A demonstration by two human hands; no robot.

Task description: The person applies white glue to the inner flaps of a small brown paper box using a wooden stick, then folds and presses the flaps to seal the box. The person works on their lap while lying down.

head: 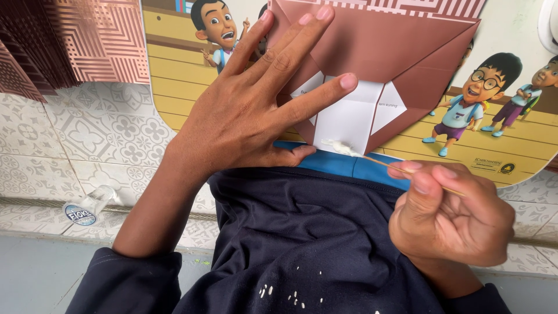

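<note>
Bottle [90,207], clear and small with a round label, lies on the patterned tiles [110,136] at far left; I cannot tell what is in it. My left hand [256,110] is spread wide, 5 fingers flat, seemingly pinning the folded brown paper envelope [383,58] on the cartoon lap board [174,75]. My right hand [450,212] pinches a thin stick [401,168] whose white glue blob [340,147] meets the envelope's near edge, apparently to seal it.

It looks like a home floor: patterned grey-white tiles [110,136] fill the left of the frame, beneath a child's cartoon-printed lap board [174,75] at top.
</note>
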